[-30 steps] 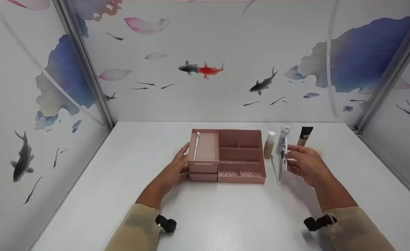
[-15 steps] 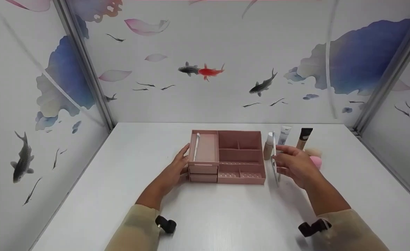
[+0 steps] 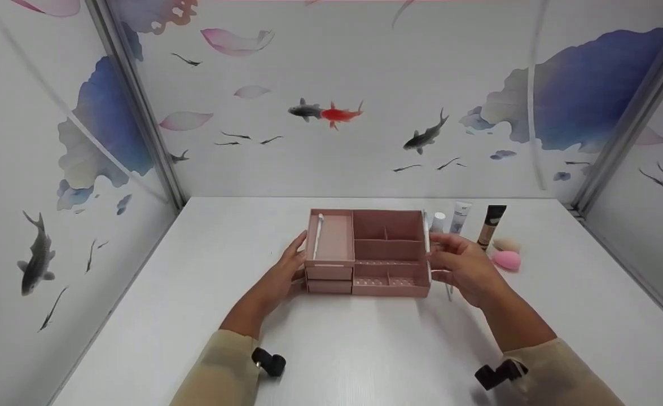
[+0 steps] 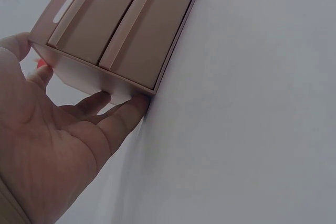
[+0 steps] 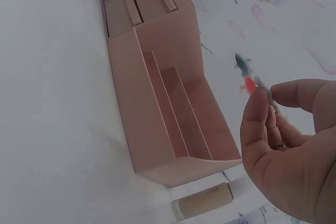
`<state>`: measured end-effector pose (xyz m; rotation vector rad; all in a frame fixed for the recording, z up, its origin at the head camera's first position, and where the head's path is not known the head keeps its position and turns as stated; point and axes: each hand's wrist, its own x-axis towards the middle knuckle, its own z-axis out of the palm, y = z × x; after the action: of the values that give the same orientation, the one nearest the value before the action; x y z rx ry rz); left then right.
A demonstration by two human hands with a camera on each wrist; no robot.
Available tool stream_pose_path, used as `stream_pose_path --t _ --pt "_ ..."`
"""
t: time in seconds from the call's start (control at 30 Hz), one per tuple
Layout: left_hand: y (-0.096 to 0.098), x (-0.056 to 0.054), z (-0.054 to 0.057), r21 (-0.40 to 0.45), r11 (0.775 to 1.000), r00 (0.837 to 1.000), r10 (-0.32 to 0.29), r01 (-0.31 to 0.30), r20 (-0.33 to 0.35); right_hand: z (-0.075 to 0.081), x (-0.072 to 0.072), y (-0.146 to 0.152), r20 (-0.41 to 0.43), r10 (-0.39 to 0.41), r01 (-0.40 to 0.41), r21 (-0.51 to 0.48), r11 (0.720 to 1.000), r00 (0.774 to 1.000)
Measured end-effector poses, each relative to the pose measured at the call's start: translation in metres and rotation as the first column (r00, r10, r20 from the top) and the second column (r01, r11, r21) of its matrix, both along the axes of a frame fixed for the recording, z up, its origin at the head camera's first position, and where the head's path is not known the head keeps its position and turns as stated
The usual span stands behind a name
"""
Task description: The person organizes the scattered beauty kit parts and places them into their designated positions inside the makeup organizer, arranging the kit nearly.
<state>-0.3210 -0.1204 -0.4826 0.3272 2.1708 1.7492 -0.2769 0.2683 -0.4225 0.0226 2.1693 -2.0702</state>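
A pink makeup organizer (image 3: 389,291) with two small drawers stands on the white table. My left hand (image 3: 277,276) rests at its left side; in the left wrist view the fingertips (image 4: 137,102) touch the side wall. Between thumb and fingers my right hand (image 3: 466,268) pinches a slim white pen-like stick (image 3: 427,225). It is upright in the head view, at the organizer's right edge. The exact kind of stick is unclear, and the hand partly covers it. A similar white stick (image 3: 318,237) lies in the organizer's upper left tray.
Right of the organizer are a foundation bottle (image 5: 205,201), a white tube (image 3: 460,217) and a black-capped tan tube (image 3: 492,223). A pink sponge (image 3: 507,260) and a beige sponge (image 3: 506,245) lie beyond the right hand. Another thin stick (image 3: 450,292) shows under that hand.
My right hand has moved left with the white stick, from beside the white tube to the organizer's right edge. The sponges have come into sight. My left hand stays in place.
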Motion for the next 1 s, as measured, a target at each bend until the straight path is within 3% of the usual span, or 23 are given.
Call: stream_pose_path --t 0.43,0.7,1.0 --pt "-0.002 0.002 -0.002 0.053 0.998 1.000 -0.017 0.017 0.010 0.001 -0.003 -0.053 0.013 0.064 -0.063 -0.034 0.997 0.998" --pt "-0.002 0.000 -0.001 0.046 0.999 1.000 0.004 -0.005 0.020 0.007 -0.020 -0.090 0.014 0.039 -0.039 -0.030 0.999 0.999" --pt "0.000 0.000 0.000 0.044 0.999 1.000 -0.019 0.019 0.013 0.022 -0.042 -0.119 0.025 0.038 -0.037 -0.055 0.998 0.999"
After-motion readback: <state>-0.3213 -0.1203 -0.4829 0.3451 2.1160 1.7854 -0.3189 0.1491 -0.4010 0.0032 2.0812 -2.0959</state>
